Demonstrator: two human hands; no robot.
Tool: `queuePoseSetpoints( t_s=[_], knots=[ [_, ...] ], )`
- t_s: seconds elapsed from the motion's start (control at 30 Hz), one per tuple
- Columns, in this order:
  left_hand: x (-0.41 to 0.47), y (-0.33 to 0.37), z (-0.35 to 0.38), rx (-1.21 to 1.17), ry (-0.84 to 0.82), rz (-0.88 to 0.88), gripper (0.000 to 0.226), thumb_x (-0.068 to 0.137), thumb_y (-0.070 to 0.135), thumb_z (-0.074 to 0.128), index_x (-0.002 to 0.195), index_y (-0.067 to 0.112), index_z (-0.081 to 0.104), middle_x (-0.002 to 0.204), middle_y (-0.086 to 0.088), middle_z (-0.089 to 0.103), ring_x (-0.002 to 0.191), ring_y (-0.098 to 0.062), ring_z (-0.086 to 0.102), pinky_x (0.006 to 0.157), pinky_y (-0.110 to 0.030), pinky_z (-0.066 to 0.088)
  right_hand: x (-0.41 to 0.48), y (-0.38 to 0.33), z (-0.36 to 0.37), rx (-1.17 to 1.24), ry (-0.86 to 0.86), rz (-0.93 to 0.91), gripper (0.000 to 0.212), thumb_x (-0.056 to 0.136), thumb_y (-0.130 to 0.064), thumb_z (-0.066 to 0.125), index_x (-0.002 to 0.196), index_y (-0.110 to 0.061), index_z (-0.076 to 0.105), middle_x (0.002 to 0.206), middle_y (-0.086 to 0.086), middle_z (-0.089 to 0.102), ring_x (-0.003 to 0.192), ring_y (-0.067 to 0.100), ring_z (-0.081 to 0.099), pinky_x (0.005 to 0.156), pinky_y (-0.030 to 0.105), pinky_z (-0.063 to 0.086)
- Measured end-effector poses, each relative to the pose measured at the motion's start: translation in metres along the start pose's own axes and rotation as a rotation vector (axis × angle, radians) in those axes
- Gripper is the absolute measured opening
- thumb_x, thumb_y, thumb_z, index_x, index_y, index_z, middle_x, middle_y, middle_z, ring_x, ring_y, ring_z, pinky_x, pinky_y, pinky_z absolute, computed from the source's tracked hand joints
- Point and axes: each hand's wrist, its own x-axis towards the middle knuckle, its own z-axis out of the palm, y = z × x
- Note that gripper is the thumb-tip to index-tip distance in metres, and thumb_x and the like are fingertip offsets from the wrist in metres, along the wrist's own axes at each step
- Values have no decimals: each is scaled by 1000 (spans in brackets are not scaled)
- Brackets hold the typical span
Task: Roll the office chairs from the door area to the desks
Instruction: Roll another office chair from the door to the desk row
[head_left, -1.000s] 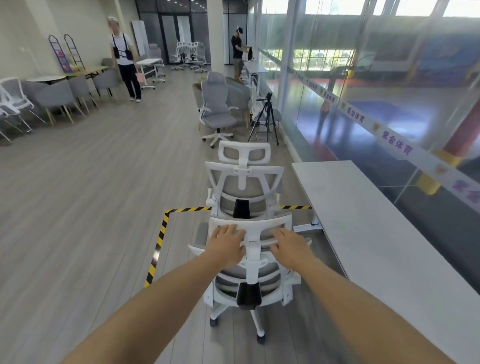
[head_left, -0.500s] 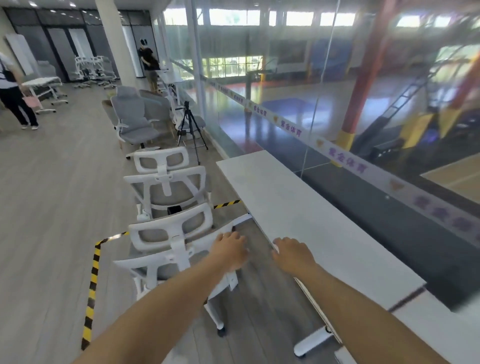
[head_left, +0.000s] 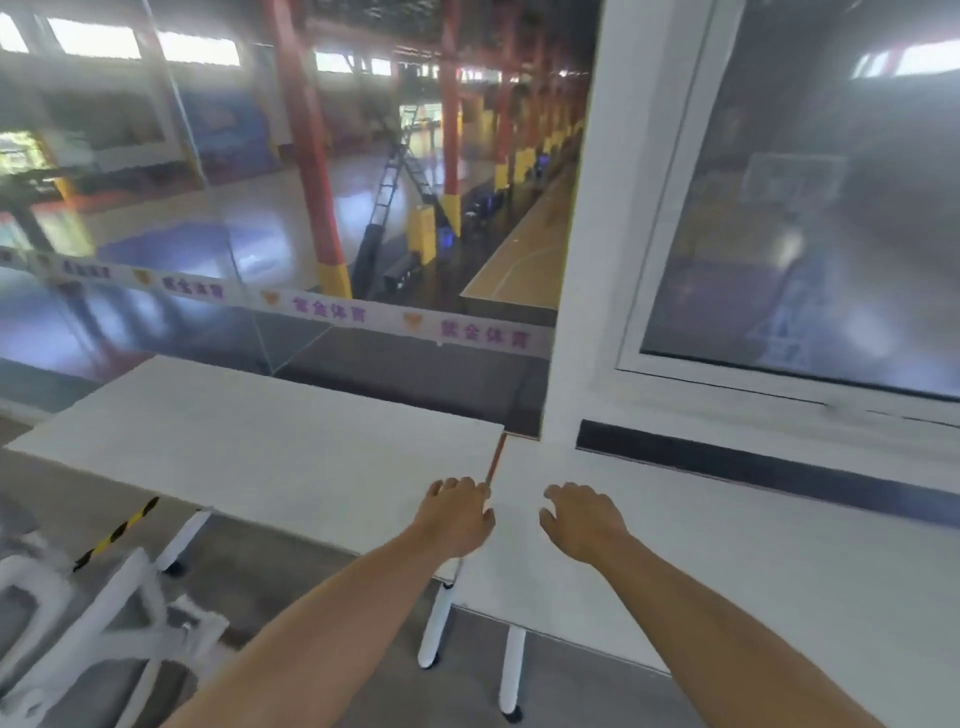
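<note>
Neither hand was on the chair. The left hand (head_left: 457, 519) sat over the near right corner of the left tabletop (head_left: 249, 441). The right hand (head_left: 582, 525) sat over the near left corner of the right tabletop (head_left: 779, 561). The narrow gap (head_left: 496, 462) where the two tops meet ran between them. Fingers on both were loosely curled, palms down, gripping nothing. Couldn't tell if the fingertips touched the surface or hovered just above it.

The chair (head_left: 104, 613) had a white frame and stood on the floor (head_left: 291, 566) at the bottom-left of the view. It was just in front of the left tabletop's front edge, near that desk's left leg (head_left: 182, 540), and well apart from both hands. It was heavily blurred, so its facing and whether it was tucked under couldn't be told. Yellow-black tape (head_left: 117, 532) lay on the floor just beside that leg.

Judgement: the chair stood by the tabletop because that's the drop-off spot, so this one looked delivered. Empty hands held out front fit a pause between chairs, not a grasp. The head faced the glass wall (head_left: 322, 312), not the chair, which supports the same reading.

Likely next: back to the door area for another chair. The door area wasn't in view, so the count left is unknown. Risk: a chair parked loose could roll into the desk leg.
</note>
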Motion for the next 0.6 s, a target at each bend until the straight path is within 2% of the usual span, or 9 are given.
queuePoseSetpoints(
  t_s=[0.33, 0.6],
  knots=[
    [6, 304, 20, 94, -25, 538, 47, 104, 42, 34, 142, 19, 49, 138, -5, 54, 122, -26, 51, 104, -40, 35, -224, 230, 10, 48, 56, 510, 47, 106, -43, 33, 144, -20, 46, 136, 6, 56, 121, 27, 54, 98, 42, 45],
    [-74, 605, 57, 208, 13, 872, 46, 104, 43, 33, 139, 19, 50, 136, -7, 55, 120, -28, 52, 99, -40, 36, -471, 411, 33, 187, 106, 862, 43, 104, -40, 34, 138, -18, 49, 133, 7, 56, 121, 30, 52, 94, 40, 43]
  ],
)
